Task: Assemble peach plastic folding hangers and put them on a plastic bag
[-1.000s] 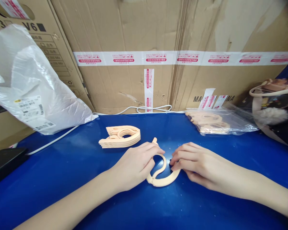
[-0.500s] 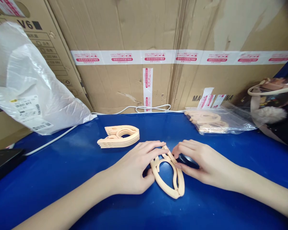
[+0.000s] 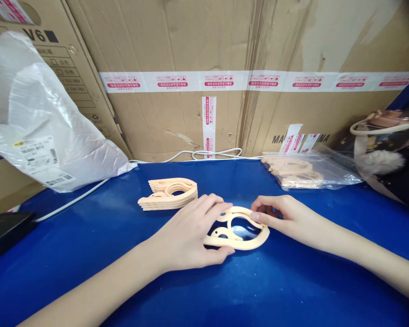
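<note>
A peach-coloured folding clothes hanger (image 3: pixel 250 245), folded into a pointed oval, lies sideways just above or on the blue table in front of me. My left hand (image 3: pixel 194 234) grips its left end, thumb along the near edge and fingers over the far edge. The fingers of my right hand (image 3: pixel 279 213) pinch its far rim near the right end; the fingertips behind the rim are partly hidden. Beyond my left hand sits a neat stack of several matching folded hangers (image 3: pixel 187 196).
A clear plastic bag (image 3: pixel 337 170) with more peach hangers lies at the back right, near a dark bag with a fluffy pompom (image 3: pixel 385 162). White plastic packaging (image 3: pixel 54 118) leans at the left above a black device (image 3: pixel 8 234). A white cable (image 3: pixel 177 156) runs before cardboard boxes (image 3: pixel 177 45).
The hanger has turned from pointing towards me to lying sideways, its pointed end now to the right. My left hand has closed round its left end; my right hand has moved to the far rim.
</note>
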